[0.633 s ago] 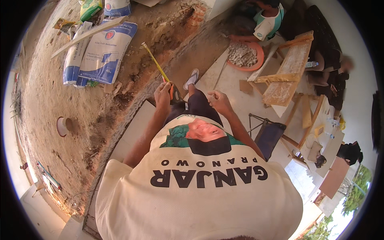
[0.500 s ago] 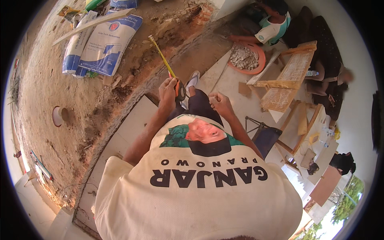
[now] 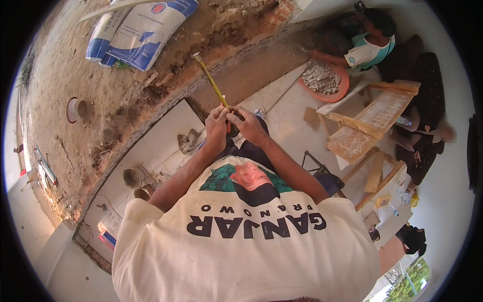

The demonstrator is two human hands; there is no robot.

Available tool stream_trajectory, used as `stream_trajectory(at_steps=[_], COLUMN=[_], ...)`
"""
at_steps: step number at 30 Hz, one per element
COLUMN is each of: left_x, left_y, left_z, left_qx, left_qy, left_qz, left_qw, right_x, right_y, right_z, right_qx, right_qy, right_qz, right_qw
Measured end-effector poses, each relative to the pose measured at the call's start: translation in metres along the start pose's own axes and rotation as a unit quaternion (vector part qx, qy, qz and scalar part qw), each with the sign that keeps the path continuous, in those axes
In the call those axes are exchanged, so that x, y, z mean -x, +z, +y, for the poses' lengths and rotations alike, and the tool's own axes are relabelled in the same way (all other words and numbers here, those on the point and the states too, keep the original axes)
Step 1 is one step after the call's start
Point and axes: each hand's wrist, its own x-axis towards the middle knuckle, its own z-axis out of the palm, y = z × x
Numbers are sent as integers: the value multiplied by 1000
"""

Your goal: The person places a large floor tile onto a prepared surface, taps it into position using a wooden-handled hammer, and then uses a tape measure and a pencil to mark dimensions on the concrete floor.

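Observation:
My left hand (image 3: 216, 128) is closed around a tape measure, its case mostly hidden behind my fingers. The yellow blade (image 3: 209, 76) sticks out ahead and to the left, its metal end hook over the dirt edge. My right hand (image 3: 246, 126) meets the left one where the blade leaves the case. Its thumb and fingertips are pinched together there; what they grip is too small to make out. A small pale tip shows beside the blade just above my fingers.
Cement bags (image 3: 138, 38) lie on the raised dirt at far left. A bucket (image 3: 137, 177) stands left of my arm. Another person (image 3: 370, 45) crouches at far right beside an orange tub (image 3: 322, 80) of grey mix. Wooden trestles (image 3: 372, 113) stand on the right.
My right hand has moved left to meet my left hand at the tape measure. The view has shifted, showing the bucket and more floor on the left.

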Motion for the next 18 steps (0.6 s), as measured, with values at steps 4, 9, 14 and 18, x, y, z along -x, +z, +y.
stream_trajectory(at_steps=[4,9,14,18], left_x=[-18,-40,-61,-80], left_y=[2,20,23,-12], left_z=[-26,-44,0,9], left_qx=[-62,-40,-60,-126], left_qy=[61,112,92,82], left_qz=[22,100,150,125], left_qw=[996,988,983,981], right_x=[-17,-13,19,36], right_y=[-27,-52,-75,-70], right_z=[21,64,83,81], right_qx=[-20,165,116,1], right_qy=[55,-21,107,196], right_qz=[-21,-22,-2,9], right_qw=[998,986,987,981])
